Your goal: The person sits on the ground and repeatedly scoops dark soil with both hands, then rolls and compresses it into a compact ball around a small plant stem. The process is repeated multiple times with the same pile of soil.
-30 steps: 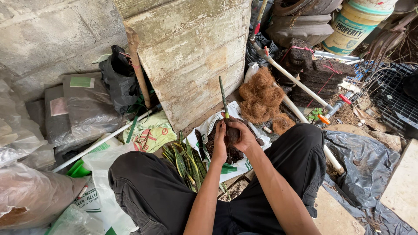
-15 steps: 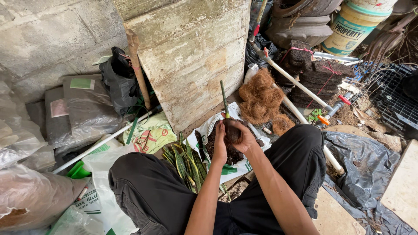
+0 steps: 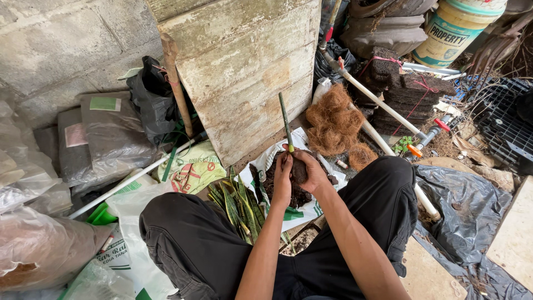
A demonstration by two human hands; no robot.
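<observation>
Centre frame: left hand [image 3: 283, 180] and right hand [image 3: 312, 172] both closed around a dark root ball [image 3: 298, 173] with one upright green leaf cutting [image 3: 285, 122] already set in; more striped cuttings [image 3: 240, 206] lie unwrapped at lower centre, coconut fibre [image 3: 333, 119] unused

Weathered wooden board [image 3: 244, 72] leans against block wall [image 3: 61, 44]. Brown coconut fibre clump [image 3: 333, 119] lies beside white pipe [image 3: 383, 108]. Bucket [image 3: 458, 30] stands at upper right.
</observation>
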